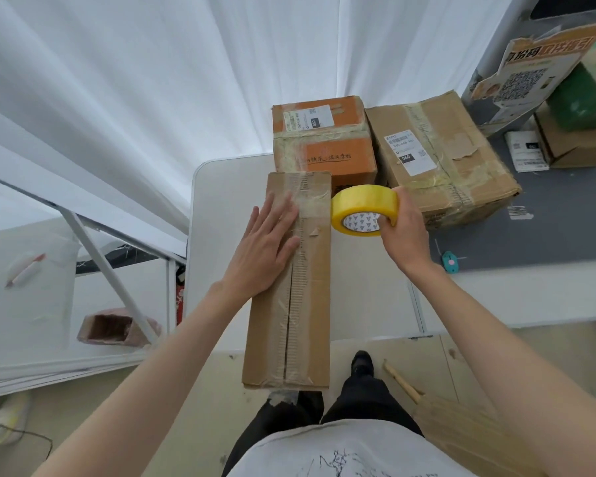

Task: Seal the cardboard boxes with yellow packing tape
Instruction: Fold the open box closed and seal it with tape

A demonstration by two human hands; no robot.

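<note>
A long narrow cardboard box [307, 304] lies on the white table [221, 201], its near end hanging over the table's front edge. My left hand [267, 247] presses flat on the box's top, fingers straight, beside the centre seam. My right hand [401, 225] grips a roll of yellow packing tape [365, 210] just off the box's right edge, near its far end. A strip of tape crosses the box's top at that far end beside the roll.
An orange box [324, 139] and a larger brown box [441, 160], both taped, stand behind the long box. A small teal cutter [449, 261] lies on a grey mat [547, 228] at right. White curtains hang behind. My legs and a foot show below the table edge.
</note>
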